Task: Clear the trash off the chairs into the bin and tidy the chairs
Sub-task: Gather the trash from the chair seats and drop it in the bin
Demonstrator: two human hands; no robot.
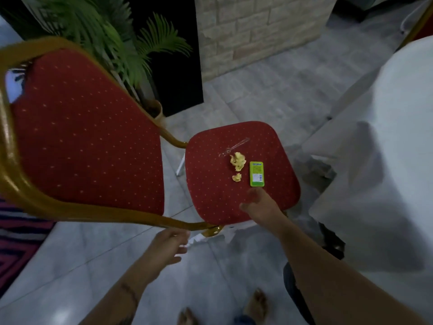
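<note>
1. Gold tubing frames the red chair [89,127], and the left hand [171,242] hangs just under its lower rail, fingers loosely apart, holding nothing. Bump that rail and the seat could jolt, scattering everything on it.
2. Clear plastic fork [234,147] lies on the seat cushion [210,188], barely visible against the red; easy to miss altogether.
3. Yellow crumpled scraps [238,161], one big, one small, sit just beside the fork. Light stuff, and a careless sweep may flick them to the floor.
4. Green packet [256,173] lies flat, right of the scraps. The right hand [260,202] hovers just short of it, fingers spread, empty. Flat on fabric, it may slide off before a pinch catches.
</note>
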